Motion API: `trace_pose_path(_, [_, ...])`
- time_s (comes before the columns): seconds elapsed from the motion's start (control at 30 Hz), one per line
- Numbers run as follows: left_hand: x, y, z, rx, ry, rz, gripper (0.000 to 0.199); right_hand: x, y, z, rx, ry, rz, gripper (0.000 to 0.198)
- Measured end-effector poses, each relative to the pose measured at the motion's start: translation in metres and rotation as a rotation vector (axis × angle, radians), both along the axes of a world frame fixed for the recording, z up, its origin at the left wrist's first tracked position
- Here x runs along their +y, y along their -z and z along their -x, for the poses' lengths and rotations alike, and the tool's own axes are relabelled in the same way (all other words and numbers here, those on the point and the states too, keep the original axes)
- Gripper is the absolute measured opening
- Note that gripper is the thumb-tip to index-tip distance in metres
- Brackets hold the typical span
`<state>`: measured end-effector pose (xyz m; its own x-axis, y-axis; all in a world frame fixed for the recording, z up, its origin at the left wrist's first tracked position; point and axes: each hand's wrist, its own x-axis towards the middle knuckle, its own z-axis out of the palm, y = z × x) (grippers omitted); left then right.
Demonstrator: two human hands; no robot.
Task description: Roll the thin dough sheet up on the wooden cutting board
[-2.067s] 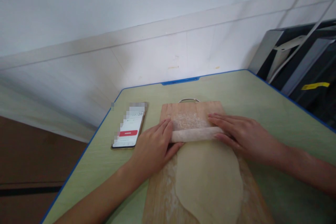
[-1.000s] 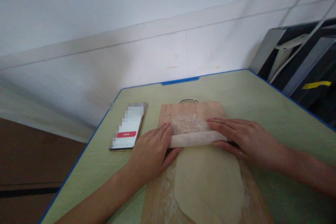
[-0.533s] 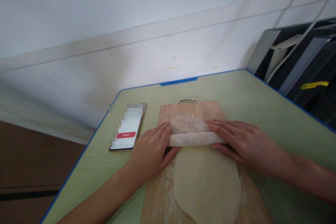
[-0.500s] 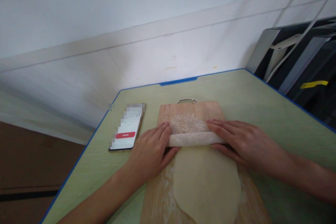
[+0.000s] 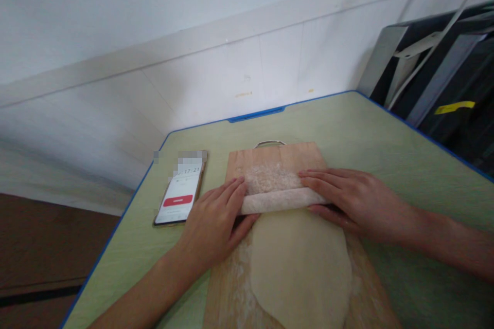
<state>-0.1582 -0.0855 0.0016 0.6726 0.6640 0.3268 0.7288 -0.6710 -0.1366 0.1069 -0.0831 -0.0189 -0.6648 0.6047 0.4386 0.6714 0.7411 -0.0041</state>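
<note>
A floury rolling pin (image 5: 283, 200) lies crosswise at the far edge of a flat, pale sheet of dough (image 5: 301, 267). My left hand (image 5: 216, 213) grips its left end, fingers over the top and thumb on the near side. Around the right end is my right hand (image 5: 355, 203), held much the same way. Both ends of the pin are hidden under my fingers. Beneath the dough is a wooden cutting board (image 5: 278, 153), dusted with flour beyond the pin and along its left side.
A phone (image 5: 179, 187) showing a running timer lies left of the board. The board's metal handle (image 5: 270, 142) points toward the wall. The green table (image 5: 208, 136) has a blue edge. Dark folders or boxes (image 5: 436, 72) stand beyond its right side.
The whole view has tilted and shifted slightly, so things sit a little further left. Both hands keep their grip on the rolling pin at the dough's far edge.
</note>
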Motion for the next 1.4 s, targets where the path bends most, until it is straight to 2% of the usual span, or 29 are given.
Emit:
trace_pose_path(0.3, [0.0006,-0.0008,-0.0003,0.001,0.007,-0.023,0.037,0.0,-0.0014,0.001,0.007,0.003,0.008,0.034])
trace_pose_path(0.9, [-0.0001,-0.0015,-0.0002,0.001,-0.013,0.042,0.034,-0.0002,-0.0014,-0.0012,-0.007,0.0,0.064,0.033])
trace_pose_path(1.4, [0.0004,-0.0003,0.0025,0.001,0.0,0.051,0.035,-0.0002,-0.0017,-0.0018,0.014,-0.015,0.04,0.032])
